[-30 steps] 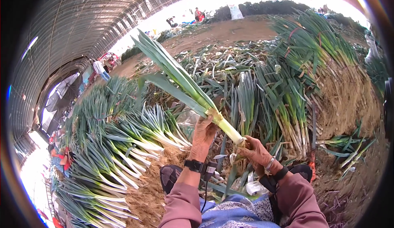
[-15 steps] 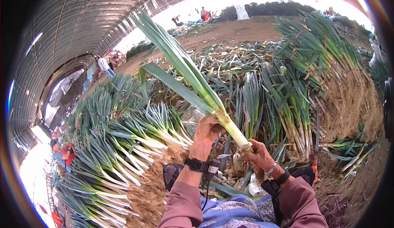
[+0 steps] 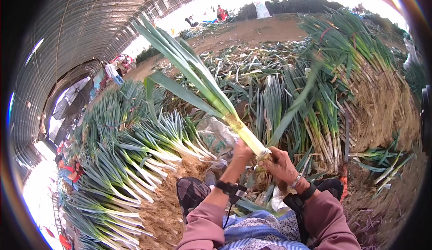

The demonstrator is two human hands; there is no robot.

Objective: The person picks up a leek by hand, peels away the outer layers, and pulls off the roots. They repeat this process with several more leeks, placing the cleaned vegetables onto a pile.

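Observation:
A large green onion (image 3: 249, 137) slants up to the left in front of me, its white stalk low and its long green leaves high. My right hand (image 3: 280, 166) is closed round its root end, thumb on top. Lower on the white stalk, my left hand (image 3: 243, 154) grips it from the left and beneath, its fingers mostly hidden. A loose green leaf (image 3: 299, 103), blurred by motion, rises rightward from beside the root end; whether a hand holds it I cannot tell.
Rows of trimmed green onions (image 3: 121, 178) lie at left, roots toward me. Untrimmed bundles (image 3: 319, 128) stand ahead right, a tall tied stack (image 3: 378, 88) beyond them. Leaf scraps (image 3: 238, 67) cover the ground ahead. My shoe (image 3: 191, 196) is below; people (image 3: 69, 171) sit farther off.
My left hand has slid down the stalk from the brownish neck toward the root end. A loose leaf now shows to the right of the stalk. The onion has shifted slightly left.

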